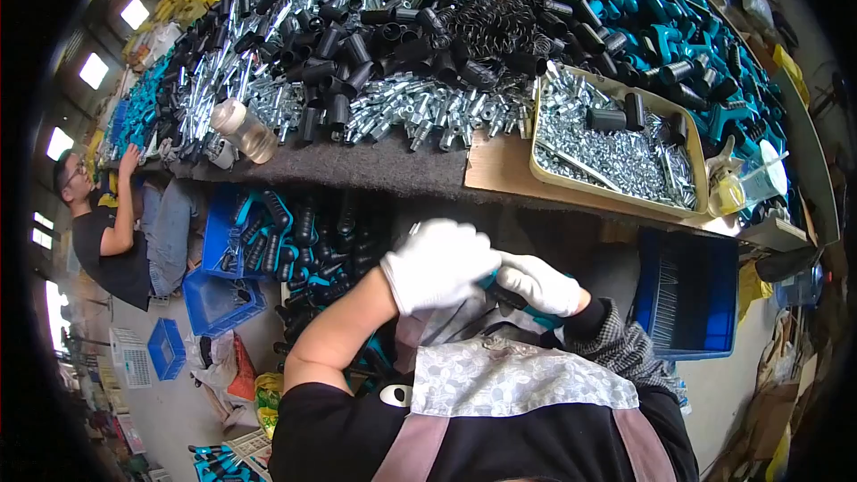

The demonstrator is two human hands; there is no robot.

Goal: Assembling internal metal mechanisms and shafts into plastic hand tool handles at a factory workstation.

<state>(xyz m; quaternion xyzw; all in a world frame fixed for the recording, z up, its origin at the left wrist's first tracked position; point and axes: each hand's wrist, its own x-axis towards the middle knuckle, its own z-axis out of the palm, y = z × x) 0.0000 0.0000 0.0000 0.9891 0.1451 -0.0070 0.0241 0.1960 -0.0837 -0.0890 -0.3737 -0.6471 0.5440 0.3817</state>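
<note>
Both my hands wear white gloves and are close together over my lap, just below the bench edge. My right hand (540,286) is closed around a teal-and-black tool handle (507,295), most of which is hidden by the gloves. Against its left side, my left hand (442,266) is slightly blurred, with its fingers curled in over the handle's upper end. What lies inside those fingers is hidden. A patterned grey apron (518,379) covers my lap beneath them.
Metal fittings (420,112), black sleeves (344,54), springs (495,13) and teal handles (678,36) heap the bench. A cream tray (534,165) and a bottle (245,131) stand near its edge. Blue crates (728,303) flank me; another person (116,232) sits at left.
</note>
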